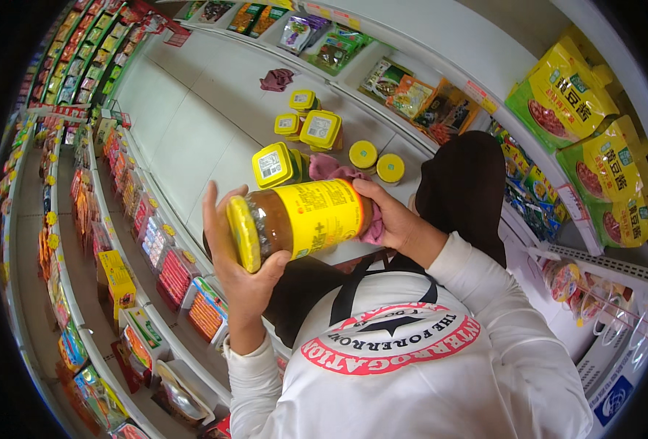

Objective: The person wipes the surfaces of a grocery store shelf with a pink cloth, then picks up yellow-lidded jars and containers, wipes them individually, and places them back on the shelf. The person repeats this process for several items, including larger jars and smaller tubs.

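Note:
A large jar of brown sauce (272, 219) with a yellow label lies sideways in front of my chest, held between both hands. At its lid end is my left hand (247, 274), the thumb on the jar and the fingers around the yellow lid (243, 233). Clear plastic film wraps the neck. My right hand (395, 214) grips the base end, with a pink cloth (376, 226) pressed between palm and jar. Beyond the jar, several yellow-lidded square tubs (321, 129) and two round yellow-lidded jars (363, 154) stand on the tiled floor.
Shelves of packaged snacks (178, 274) run along my left. On the right, a shelf holds yellow sauce pouches (568, 93), with bins of packets (337, 49) farther along. A dark pink cloth (277, 80) lies on the floor (192, 120). My bent knee (464, 186) is close to the right shelf.

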The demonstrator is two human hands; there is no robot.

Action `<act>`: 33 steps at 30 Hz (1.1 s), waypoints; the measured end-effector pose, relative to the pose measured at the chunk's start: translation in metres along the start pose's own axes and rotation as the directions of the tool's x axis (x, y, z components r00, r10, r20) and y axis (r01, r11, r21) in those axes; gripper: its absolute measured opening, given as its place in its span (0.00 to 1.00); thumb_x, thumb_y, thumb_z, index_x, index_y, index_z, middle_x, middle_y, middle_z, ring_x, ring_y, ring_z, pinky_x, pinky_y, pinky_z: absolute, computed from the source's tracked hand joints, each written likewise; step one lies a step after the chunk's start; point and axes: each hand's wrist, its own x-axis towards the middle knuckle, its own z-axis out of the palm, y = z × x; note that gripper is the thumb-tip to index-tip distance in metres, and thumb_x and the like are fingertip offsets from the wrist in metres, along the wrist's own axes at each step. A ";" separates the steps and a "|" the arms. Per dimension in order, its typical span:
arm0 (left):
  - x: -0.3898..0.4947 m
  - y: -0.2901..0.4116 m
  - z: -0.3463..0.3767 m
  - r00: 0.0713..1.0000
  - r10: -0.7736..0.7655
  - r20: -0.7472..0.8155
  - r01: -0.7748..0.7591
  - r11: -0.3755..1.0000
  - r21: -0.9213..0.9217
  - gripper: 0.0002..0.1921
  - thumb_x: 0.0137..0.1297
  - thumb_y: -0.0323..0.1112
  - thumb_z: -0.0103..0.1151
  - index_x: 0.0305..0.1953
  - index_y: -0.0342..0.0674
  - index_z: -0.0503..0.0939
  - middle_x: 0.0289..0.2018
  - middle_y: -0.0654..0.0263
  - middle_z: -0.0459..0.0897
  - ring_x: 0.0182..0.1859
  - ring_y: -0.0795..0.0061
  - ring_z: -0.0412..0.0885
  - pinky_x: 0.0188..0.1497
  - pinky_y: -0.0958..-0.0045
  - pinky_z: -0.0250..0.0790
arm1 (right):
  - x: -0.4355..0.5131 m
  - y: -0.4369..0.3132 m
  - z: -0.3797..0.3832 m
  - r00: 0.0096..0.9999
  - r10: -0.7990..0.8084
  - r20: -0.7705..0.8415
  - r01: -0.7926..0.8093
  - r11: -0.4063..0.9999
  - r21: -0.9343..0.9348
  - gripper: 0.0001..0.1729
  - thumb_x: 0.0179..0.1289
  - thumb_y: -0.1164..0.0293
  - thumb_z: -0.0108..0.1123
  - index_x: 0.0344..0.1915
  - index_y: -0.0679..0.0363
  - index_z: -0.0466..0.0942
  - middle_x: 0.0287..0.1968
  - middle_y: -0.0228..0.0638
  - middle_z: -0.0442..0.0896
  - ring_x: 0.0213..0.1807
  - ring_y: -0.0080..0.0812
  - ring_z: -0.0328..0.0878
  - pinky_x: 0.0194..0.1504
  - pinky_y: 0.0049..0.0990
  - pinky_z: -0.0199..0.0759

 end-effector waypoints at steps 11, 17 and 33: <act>-0.037 -0.027 0.067 0.953 -0.055 0.298 0.180 0.894 -0.410 0.46 0.54 0.40 0.75 0.71 0.37 0.60 0.67 0.59 0.71 0.67 0.64 0.71 0.71 0.61 0.62 | -0.010 0.015 0.003 0.994 -0.106 0.020 0.103 0.991 0.089 0.27 0.75 0.47 0.49 0.63 0.51 0.70 0.59 0.34 0.80 0.52 0.33 0.84 0.32 0.35 0.83; -0.038 -0.034 0.078 0.976 -0.052 0.211 0.125 0.928 -0.350 0.43 0.47 0.32 0.81 0.66 0.39 0.70 0.64 0.60 0.76 0.65 0.65 0.75 0.68 0.63 0.65 | -0.010 0.010 -0.013 0.990 -0.124 -0.061 0.128 0.990 0.053 0.30 0.73 0.46 0.53 0.63 0.55 0.74 0.60 0.38 0.82 0.59 0.35 0.81 0.62 0.37 0.75; -0.042 -0.059 0.052 0.944 -0.242 0.223 0.328 0.755 -0.569 0.42 0.51 0.32 0.77 0.65 0.36 0.62 0.58 0.57 0.77 0.59 0.66 0.78 0.63 0.63 0.71 | -0.026 -0.026 0.032 0.770 -0.589 -0.243 0.219 0.602 -0.768 0.19 0.74 0.62 0.54 0.56 0.61 0.80 0.45 0.29 0.87 0.30 0.14 0.76 0.28 0.12 0.68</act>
